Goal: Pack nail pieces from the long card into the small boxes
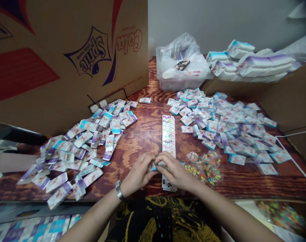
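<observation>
So the small box (152, 166) is between both hands, low in the middle of the view, just by a strip of stickers (169, 134). Its long axis looks roughly sideways, but fingers hide most of it, so I can't tell which end points where. The strip is easier: long axis running straight away from the person, near end below the right hand (175, 170).

Grip-wise, the left hand (140, 170) and right hand both have their fingertips pinched on the box.

The table (149, 129) is reddish-brown wood with dark streaky grain. One heap of boxes (86, 125) is on the left, another pile (217, 127) on the right, and clear candy packets (205, 168) lie just beside the right hand. At the back there's a big brown carton (67, 67) with its Sprite and Cola print upside down, a see-through plastic bag (183, 72) and a plain grey wall (193, 20).

As for looks, the bit of box that shows is pale with some light blue, rest covered. The strip's white with rows of little coloured pictures, black ones at the near end
</observation>
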`<state>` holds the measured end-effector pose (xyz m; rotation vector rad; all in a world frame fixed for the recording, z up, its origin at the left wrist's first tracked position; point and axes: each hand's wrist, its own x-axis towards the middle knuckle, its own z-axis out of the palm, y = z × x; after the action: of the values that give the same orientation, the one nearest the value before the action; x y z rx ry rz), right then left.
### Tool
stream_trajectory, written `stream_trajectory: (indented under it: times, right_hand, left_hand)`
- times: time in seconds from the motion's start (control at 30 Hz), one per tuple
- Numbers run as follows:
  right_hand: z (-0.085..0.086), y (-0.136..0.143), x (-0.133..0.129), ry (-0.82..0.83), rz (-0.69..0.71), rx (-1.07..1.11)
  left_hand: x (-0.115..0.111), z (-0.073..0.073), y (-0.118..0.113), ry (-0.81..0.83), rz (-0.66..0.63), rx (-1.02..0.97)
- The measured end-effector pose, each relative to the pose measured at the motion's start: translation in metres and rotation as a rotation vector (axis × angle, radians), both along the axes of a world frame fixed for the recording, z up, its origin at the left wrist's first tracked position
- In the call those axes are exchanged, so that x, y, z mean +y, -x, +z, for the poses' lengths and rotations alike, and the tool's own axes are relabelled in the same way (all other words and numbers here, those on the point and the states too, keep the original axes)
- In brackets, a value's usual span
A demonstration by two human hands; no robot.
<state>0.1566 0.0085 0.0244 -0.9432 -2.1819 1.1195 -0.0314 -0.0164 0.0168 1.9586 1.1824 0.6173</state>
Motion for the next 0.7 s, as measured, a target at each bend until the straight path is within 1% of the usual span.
stream_trajectory:
  times: [0.07,0.2,0.23,0.3,0.37,0.4,0.47,0.6,0.7]
  right_hand:
    - [-0.006,0.002,-0.003,0.026,-0.121,0.013]
    - [-0.016,0.010,-0.014,0.218,-0.336,0.101]
    - [-0.017,0.012,-0.017,0.238,-0.386,0.126]
    - [-0.017,0.017,-0.022,0.205,-0.457,0.149]
    - [-0.015,0.020,-0.024,0.162,-0.475,0.162]
    - [-0.014,0.021,-0.024,0.169,-0.471,0.183]
    - [-0.014,0.024,-0.023,0.241,-0.476,0.252]
    - [-0.019,0.030,-0.019,0.409,-0.542,0.395]
    - [-0.022,0.033,-0.017,0.455,-0.571,0.426]
  left_hand:
    - [0.000,-0.001,0.000,-0.024,0.006,0.013]
    - [-0.003,-0.005,-0.003,-0.111,0.026,0.078]
    - [-0.004,-0.006,-0.004,-0.140,0.046,0.106]
    - [-0.006,-0.008,-0.008,-0.203,0.096,0.165]
    - [-0.006,-0.009,-0.010,-0.265,0.136,0.216]
    - [-0.006,-0.010,-0.011,-0.289,0.149,0.234]
    - [-0.006,-0.011,-0.013,-0.323,0.169,0.255]
    - [-0.007,-0.015,-0.014,-0.334,0.202,0.248]
    - [-0.009,-0.019,-0.015,-0.333,0.229,0.242]
